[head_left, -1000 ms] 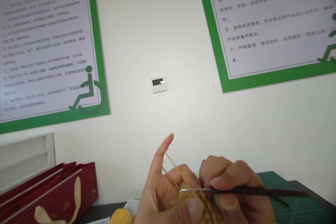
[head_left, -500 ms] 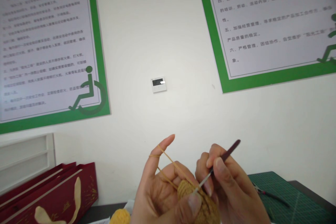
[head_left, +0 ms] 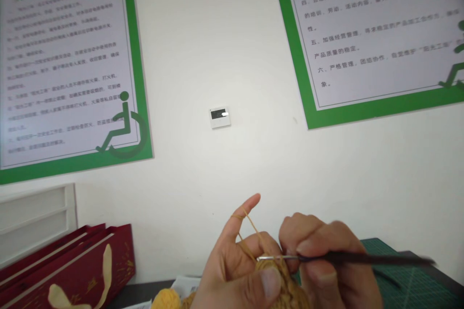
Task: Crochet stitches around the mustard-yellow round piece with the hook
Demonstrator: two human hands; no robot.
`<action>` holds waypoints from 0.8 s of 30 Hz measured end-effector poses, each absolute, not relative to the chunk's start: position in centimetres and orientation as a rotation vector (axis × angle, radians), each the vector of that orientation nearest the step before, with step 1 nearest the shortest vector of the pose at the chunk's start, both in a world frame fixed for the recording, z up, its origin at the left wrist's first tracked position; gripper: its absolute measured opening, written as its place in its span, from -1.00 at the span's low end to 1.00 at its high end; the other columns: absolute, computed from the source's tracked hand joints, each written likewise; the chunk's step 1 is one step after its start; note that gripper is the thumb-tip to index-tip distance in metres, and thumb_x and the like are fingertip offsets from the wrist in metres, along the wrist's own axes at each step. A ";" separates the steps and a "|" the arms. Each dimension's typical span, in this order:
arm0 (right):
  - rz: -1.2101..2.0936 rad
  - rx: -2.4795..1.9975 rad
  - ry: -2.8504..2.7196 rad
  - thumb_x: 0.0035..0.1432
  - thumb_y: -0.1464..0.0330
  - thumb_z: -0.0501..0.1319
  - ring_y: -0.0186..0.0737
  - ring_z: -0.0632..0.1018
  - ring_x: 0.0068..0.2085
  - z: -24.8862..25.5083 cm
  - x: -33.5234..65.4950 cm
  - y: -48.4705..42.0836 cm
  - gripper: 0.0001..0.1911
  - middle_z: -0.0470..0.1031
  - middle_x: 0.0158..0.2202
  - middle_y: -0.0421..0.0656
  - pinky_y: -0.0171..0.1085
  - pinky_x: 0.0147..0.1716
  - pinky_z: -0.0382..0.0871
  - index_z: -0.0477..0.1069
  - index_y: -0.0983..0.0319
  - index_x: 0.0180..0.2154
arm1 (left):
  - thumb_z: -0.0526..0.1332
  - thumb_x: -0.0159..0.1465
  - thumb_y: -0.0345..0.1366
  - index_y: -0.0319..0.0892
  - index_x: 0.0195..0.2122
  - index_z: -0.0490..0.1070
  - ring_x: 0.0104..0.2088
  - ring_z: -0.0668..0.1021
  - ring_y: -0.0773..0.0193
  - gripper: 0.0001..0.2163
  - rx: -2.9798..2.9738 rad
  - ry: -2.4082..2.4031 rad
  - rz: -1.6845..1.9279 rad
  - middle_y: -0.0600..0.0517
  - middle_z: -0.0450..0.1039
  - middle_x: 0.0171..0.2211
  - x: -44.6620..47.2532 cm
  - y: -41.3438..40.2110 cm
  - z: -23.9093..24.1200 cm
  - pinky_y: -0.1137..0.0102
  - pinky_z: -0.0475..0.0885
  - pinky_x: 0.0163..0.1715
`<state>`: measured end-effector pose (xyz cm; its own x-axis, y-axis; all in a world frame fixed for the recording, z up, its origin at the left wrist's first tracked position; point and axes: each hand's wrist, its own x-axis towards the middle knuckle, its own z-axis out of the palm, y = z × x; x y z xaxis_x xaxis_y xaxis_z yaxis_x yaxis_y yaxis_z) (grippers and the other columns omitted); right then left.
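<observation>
My left hand (head_left: 235, 265) pinches a mustard-yellow crocheted piece (head_left: 281, 285) between thumb and fingers at the bottom edge. Its forefinger points up with a strand of yellow yarn (head_left: 250, 224) looped over it. My right hand (head_left: 329, 265) is closed round a dark crochet hook (head_left: 362, 259) that lies level, handle out to the right. The hook's metal tip (head_left: 270, 257) sits at the top of the crocheted piece, touching the yarn.
A yellow yarn ball (head_left: 166, 298) lies on the dark table at the bottom. Red gift boxes (head_left: 72, 265) stand at the left against the wall. A green cutting mat (head_left: 406, 280) covers the table at the right. Green-framed notices (head_left: 72, 67) hang on the white wall.
The hook has swung from tilted up-right back to level, tip into the top of the piece. Both hands have shifted slightly right, and my left forefinger has moved right with the yarn.
</observation>
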<state>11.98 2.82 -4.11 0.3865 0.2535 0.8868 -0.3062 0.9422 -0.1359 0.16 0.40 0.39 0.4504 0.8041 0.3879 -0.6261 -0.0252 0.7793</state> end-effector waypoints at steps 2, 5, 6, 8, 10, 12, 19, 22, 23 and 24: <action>0.585 0.089 -1.054 0.39 0.17 0.14 -0.24 0.35 -0.52 -3.6 11.8 2.7 -0.84 0.32 -0.53 -0.24 -0.26 -0.56 0.32 0.42 0.05 -0.22 | 0.53 0.05 -0.47 -0.13 0.42 0.10 -0.40 0.57 0.25 -0.06 1.159 0.188 1.149 0.03 0.55 -0.44 0.0 0.6 0.3 0.48 0.36 -0.45; 0.777 0.111 -1.035 0.43 0.17 0.06 -0.25 0.34 -0.51 -3.3 12.2 2.5 -0.78 0.31 -0.53 -0.24 -0.28 -0.52 0.28 0.40 0.06 -0.22 | 0.51 0.07 -0.46 -0.09 0.43 0.09 -0.39 0.57 0.23 -0.06 1.186 0.207 1.144 0.00 0.57 -0.41 -0.4 0.6 0.4 0.42 0.39 -0.39; 0.833 0.123 -1.042 0.44 0.17 0.04 -0.26 0.34 -0.51 -3.3 12.5 2.4 -0.77 0.31 -0.54 -0.25 -0.28 -0.52 0.28 0.40 0.06 -0.23 | 0.51 0.07 -0.46 -0.09 0.42 0.12 -0.40 0.57 0.24 -0.08 1.183 0.215 1.136 0.00 0.57 -0.41 -0.6 0.6 0.4 0.42 0.39 -0.39; 0.965 0.142 -1.058 0.44 0.15 0.04 -0.30 0.31 -0.54 -3.3 12.8 2.5 -0.74 0.29 -0.55 -0.27 -0.30 -0.53 0.27 0.38 0.08 -0.26 | 0.52 0.05 -0.45 -0.08 0.38 0.19 -0.40 0.56 0.24 -0.12 1.177 0.226 1.130 0.01 0.57 -0.41 -0.7 0.5 0.5 0.40 0.40 -0.38; 1.093 0.126 -1.072 0.44 0.13 0.05 -0.34 0.28 -0.57 -3.2 13.0 2.6 -0.71 0.30 -0.56 -0.29 -0.33 -0.55 0.24 0.36 0.11 -0.30 | 0.53 0.05 -0.42 -0.03 0.36 0.22 -0.41 0.56 0.22 -0.14 1.198 0.242 1.172 0.02 0.57 -0.42 -0.7 0.4 0.4 0.37 0.41 -0.37; 1.115 0.079 -1.115 0.41 0.13 0.11 -0.36 0.32 -0.56 -3.2 13.1 2.9 -0.72 0.34 -0.54 -0.29 -0.35 -0.53 0.25 0.37 0.13 -0.31 | 0.52 0.08 -0.41 0.05 0.37 0.19 -0.42 0.54 0.24 -0.14 1.222 0.274 1.265 0.03 0.57 -0.41 -0.5 0.1 0.3 0.34 0.42 -0.37; 0.377 -0.102 -1.240 0.17 0.25 0.41 -0.19 0.50 -0.41 -2.2 13.5 2.8 -0.85 0.48 -0.44 -0.17 -0.25 -0.48 0.42 0.51 0.14 -0.33 | 0.48 0.13 -0.46 0.10 0.39 0.10 -0.45 0.56 0.26 -0.13 1.221 0.425 1.463 0.04 0.60 -0.36 0.2 -0.3 0.1 0.36 0.44 -0.40; 0.393 -0.099 -1.208 0.12 0.09 0.42 -0.18 0.48 -0.46 -0.7 13.3 2.3 -0.72 0.45 -0.49 -0.19 -0.23 -0.52 0.43 0.48 0.13 -0.33 | 0.50 0.09 -0.48 -0.12 0.29 0.33 -0.45 0.56 0.30 -0.27 1.113 0.370 1.308 0.00 0.59 -0.37 0.1 0.0 0.2 0.40 0.44 -0.38; 0.409 -0.091 -1.207 0.12 0.07 0.41 -0.19 0.47 -0.47 -0.3 13.2 2.2 -0.70 0.44 -0.50 -0.20 -0.23 -0.52 0.43 0.47 0.13 -0.33 | 0.50 0.08 -0.49 -0.18 0.23 0.42 -0.46 0.55 0.34 -0.34 1.068 0.329 1.233 0.01 0.57 -0.39 0.1 0.1 0.2 0.43 0.44 -0.38; 0.429 -0.082 -1.205 0.12 0.05 0.41 -0.20 0.46 -0.48 0.0 13.2 2.1 -0.68 0.43 -0.51 -0.21 -0.23 -0.53 0.42 0.46 0.13 -0.34 | 0.50 0.06 -0.51 -0.21 0.18 0.48 -0.47 0.54 0.36 -0.38 1.041 0.285 1.171 0.02 0.55 -0.41 0.1 0.2 0.3 0.46 0.43 -0.38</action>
